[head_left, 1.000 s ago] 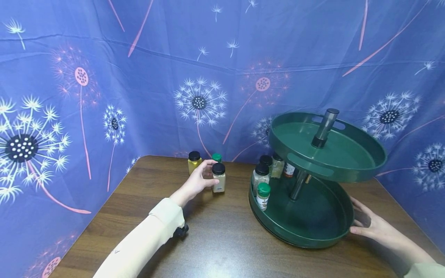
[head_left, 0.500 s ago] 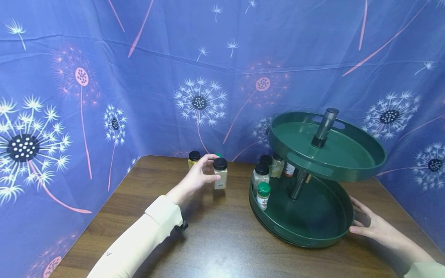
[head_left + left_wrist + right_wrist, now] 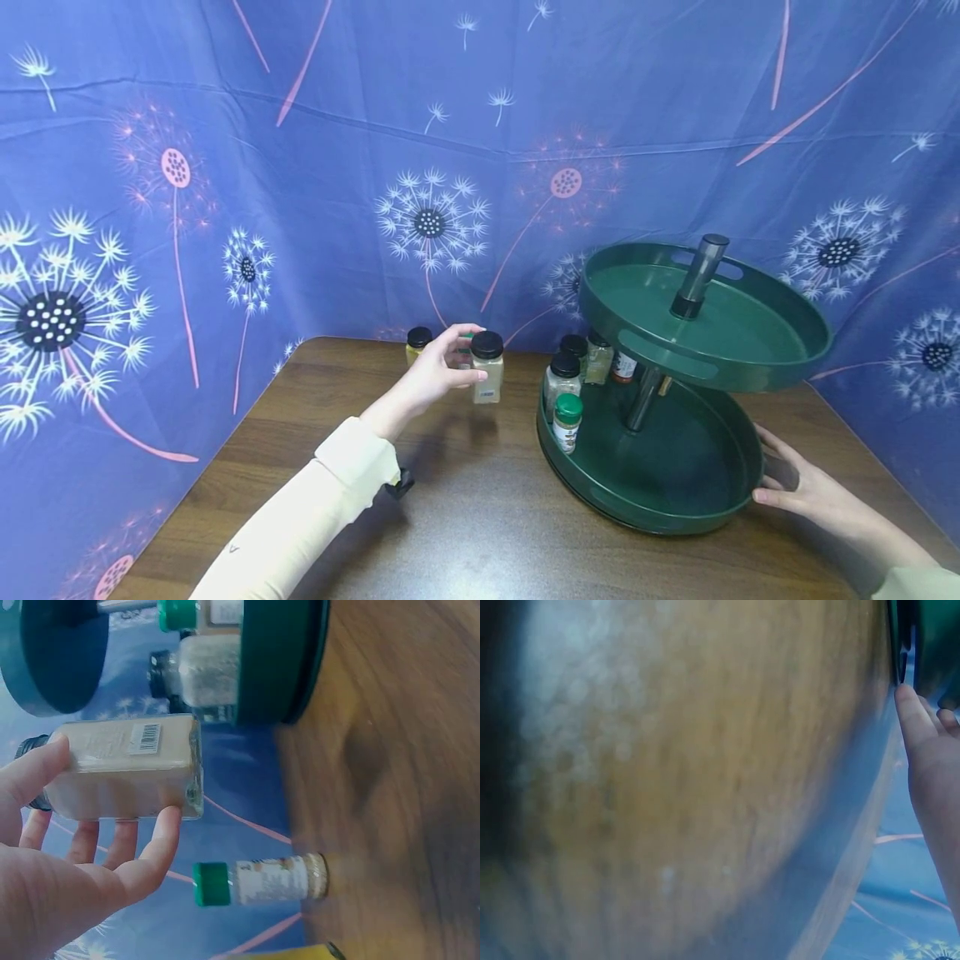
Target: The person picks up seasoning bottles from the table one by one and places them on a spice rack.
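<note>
My left hand (image 3: 431, 379) holds a square clear spice jar (image 3: 489, 379) with a black lid and pale beige powder inside. Thumb and fingers grip it from its left, and a shadow on the tabletop shows it raised. A barcode label (image 3: 147, 739) shows on the jar in the left wrist view. To the right stands a green two-tier turntable rack; my right hand (image 3: 798, 483) touches the outer wall of its lower tray (image 3: 675, 523), fingers spread along the side. Several spice jars stand along that tray's left side, including a green-capped one (image 3: 567, 423).
Behind my left hand stand a yellow jar (image 3: 417, 343) with a black lid and a green-capped bottle (image 3: 255, 881). The upper tray (image 3: 750, 325) overhangs the lower one on a central post (image 3: 701, 271). A blue dandelion-print cloth (image 3: 337, 167) hangs behind the wooden table (image 3: 480, 500).
My left hand has lifted the beige-powder jar off the table and carried it slightly rightward, partly covering the green-capped bottle behind. The right hand and the rack stay where they were.
</note>
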`<act>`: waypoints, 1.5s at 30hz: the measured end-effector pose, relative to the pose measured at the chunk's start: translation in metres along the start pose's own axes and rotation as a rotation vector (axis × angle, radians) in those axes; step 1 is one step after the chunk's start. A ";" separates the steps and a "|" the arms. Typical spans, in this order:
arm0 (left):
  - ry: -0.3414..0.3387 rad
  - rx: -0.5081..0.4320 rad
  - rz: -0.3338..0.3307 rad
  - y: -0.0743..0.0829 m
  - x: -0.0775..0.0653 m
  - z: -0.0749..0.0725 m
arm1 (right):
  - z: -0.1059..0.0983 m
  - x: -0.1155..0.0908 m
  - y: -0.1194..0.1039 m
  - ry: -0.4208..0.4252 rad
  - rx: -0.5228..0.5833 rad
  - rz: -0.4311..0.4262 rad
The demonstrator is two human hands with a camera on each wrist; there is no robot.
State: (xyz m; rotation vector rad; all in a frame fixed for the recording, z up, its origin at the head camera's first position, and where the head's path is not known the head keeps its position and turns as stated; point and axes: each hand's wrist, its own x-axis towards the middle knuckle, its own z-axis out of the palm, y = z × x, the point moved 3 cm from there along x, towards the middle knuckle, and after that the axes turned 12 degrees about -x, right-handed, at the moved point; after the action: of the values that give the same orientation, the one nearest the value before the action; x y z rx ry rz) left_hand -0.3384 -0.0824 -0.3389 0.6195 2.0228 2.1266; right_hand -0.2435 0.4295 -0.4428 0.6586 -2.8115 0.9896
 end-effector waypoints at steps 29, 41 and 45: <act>-0.152 -0.078 -0.021 0.028 -0.002 0.077 | 0.000 -0.001 -0.002 -0.037 0.048 -0.020; -0.216 -0.090 0.020 0.018 0.004 0.110 | 0.001 0.000 -0.002 -0.033 0.065 -0.030; -0.221 -0.043 0.050 0.012 0.004 0.119 | 0.002 0.000 -0.003 -0.028 0.073 -0.027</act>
State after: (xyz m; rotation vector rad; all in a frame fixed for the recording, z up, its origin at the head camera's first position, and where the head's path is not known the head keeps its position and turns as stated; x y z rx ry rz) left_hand -0.2943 0.0276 -0.3248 0.8648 1.8582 2.0210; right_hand -0.2425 0.4262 -0.4425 0.7217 -2.7945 1.0906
